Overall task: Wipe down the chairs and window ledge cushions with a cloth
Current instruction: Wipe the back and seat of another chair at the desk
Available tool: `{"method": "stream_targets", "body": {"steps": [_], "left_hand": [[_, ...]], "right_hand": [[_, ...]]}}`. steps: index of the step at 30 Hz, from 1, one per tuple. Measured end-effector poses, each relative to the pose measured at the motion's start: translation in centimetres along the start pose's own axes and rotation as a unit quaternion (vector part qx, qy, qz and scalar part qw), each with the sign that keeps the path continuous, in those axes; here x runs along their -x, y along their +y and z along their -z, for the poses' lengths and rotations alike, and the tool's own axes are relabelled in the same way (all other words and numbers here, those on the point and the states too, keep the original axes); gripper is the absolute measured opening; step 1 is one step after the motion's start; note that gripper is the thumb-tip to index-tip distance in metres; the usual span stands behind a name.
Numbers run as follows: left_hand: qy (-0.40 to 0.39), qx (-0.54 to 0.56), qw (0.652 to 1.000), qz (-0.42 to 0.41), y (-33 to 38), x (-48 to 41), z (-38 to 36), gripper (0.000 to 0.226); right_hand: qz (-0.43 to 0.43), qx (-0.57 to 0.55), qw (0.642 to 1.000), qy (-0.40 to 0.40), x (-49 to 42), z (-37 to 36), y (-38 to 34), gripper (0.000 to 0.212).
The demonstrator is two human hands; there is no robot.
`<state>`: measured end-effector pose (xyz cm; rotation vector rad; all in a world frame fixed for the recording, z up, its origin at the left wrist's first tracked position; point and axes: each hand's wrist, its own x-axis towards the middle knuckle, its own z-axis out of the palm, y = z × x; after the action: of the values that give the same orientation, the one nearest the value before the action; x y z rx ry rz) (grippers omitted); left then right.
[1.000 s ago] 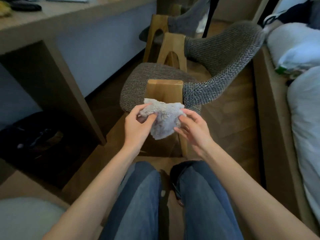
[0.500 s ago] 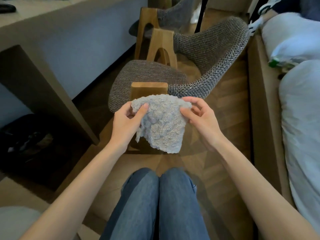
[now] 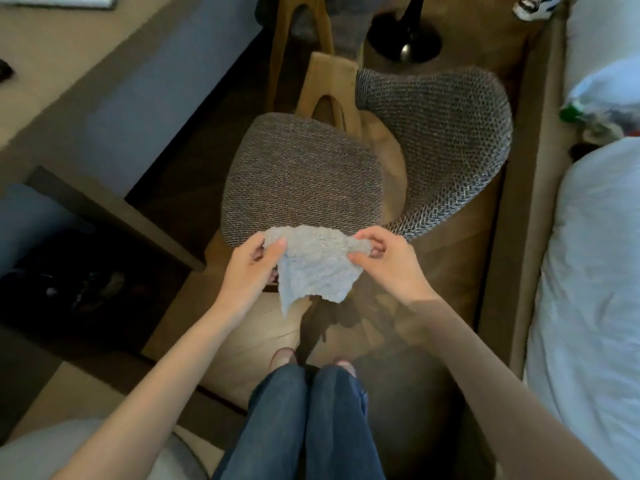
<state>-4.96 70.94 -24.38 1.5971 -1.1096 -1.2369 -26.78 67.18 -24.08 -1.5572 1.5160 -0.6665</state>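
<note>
Holding up a pale grey nubbly cloth point(image 3: 313, 263) in head view, the only view given, stretched btwn both hands just over near edge of grey-brown woven fabric chair seat point(image 3: 301, 174). Cannot tell whether touching seat edge or just above it. Pinching top left corner w/ left hand point(image 3: 247, 271), thumb on front, fingers curled behind. Pinching top right corner w/ right hand point(image 3: 388, 263) in same way. Hanging loose below the grip, over wood floor.

Vs 1 s ago: was balled into a wad btwn the hands. Half a sec ago: partly opened. Now pulled wide, near flat. Also looking down far more steeply, w/ seat seen from above, curved grey mesh-weave backrest point(image 3: 446, 147) to right of it.

Judging from that: unfolding done, ready to lay onto seat, wiping of this chair not yet begun. Same for second wood-framed chair point(image 3: 277, 64) further off and long white cushion point(image 3: 595, 289) on wooden ledge point(image 3: 512, 237) at right, w/ no cloth near either.

Re writing: none legible. No brand or label visible on cloth or chair. Small green-and-white item point(image 3: 571, 110) on ledge too blurred to read. Nothing readable on light wood surface point(image 3: 69, 64) at left.
</note>
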Motion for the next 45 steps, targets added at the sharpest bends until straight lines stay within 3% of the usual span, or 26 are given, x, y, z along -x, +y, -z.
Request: {"method": "stream_targets", "body": {"steps": [4,7,10,15,21,25,29,35,45], "left_hand": [[-0.032,-0.024,0.998,0.043,5.1,1.2,1.9,0.012],[-0.060,-0.049,0.996,0.053,8.7,1.5,2.8,0.021],[-0.081,-0.048,0.994,0.056,11.6,1.1,2.9,0.016],[-0.091,-0.040,0.993,0.064,14.4,-0.4,1.0,0.010],[-0.090,-0.048,0.989,0.108,15.9,-2.4,-3.4,0.025],[-0.063,-0.054,0.990,0.112,16.5,-4.3,-8.7,0.023],[-0.027,-0.056,0.991,0.115,17.8,-6.4,-15.9,0.022],[0.018,-0.053,0.991,0.125,20.7,-8.4,-24.0,0.025],[0.064,-0.090,0.984,0.142,22.3,-15.9,-28.4,0.029]], "right_hand": [[-0.038,0.053,0.998,-0.007,1.4,2.3,-4.7,0.023],[-0.051,0.019,0.998,-0.019,2.2,4.3,-7.9,0.025],[-0.082,0.009,0.996,-0.017,2.3,6.1,-10.1,0.017],[-0.081,-0.032,0.996,0.025,1.2,9.0,-11.8,0.017],[-0.112,-0.075,0.988,0.080,-1.7,14.6,-10.0,0.019],[-0.100,-0.112,0.986,0.067,-5.2,20.3,-7.2,0.009],[-0.066,-0.070,0.994,0.045,-9.5,27.1,-3.5,0.003],[-0.003,-0.006,1.000,0.031,-15.4,35.0,-1.4,0.012],[0.057,0.048,0.996,-0.041,-28.6,36.2,-2.7,0.017]]}}
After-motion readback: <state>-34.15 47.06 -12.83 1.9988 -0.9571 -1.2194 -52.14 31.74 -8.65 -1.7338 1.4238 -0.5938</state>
